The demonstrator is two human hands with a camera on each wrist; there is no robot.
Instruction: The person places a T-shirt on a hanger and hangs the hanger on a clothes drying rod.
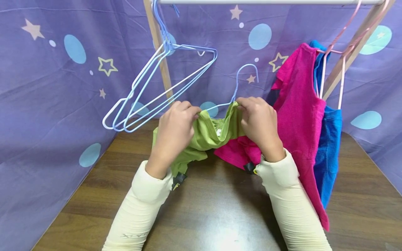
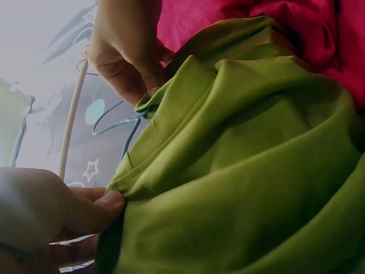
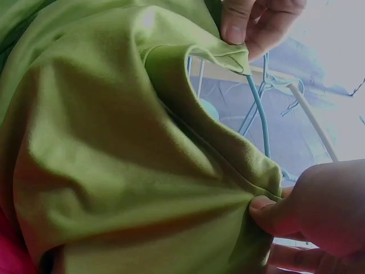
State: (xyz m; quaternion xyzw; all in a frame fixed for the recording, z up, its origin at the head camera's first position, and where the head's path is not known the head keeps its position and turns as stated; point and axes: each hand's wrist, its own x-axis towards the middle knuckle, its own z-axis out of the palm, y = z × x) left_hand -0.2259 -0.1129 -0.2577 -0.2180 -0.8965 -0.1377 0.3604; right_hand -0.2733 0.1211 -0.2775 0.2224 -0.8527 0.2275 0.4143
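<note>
A green shirt hangs between both hands, its neckline stretched and sagging in the middle. My left hand pinches the collar at one side, thumb on the cloth in the left wrist view. On the other side my right hand pinches the collar close to the hook of a light blue hanger. One arm of that hanger runs behind the left part of the neckline; the rest is hidden inside the shirt. In the right wrist view the blue wire shows beyond the collar edge.
Several blue and white hangers hang at the left of a white rail. A pink garment and a blue one hang on pink hangers at the right. More pink cloth lies behind the shirt on the wooden table.
</note>
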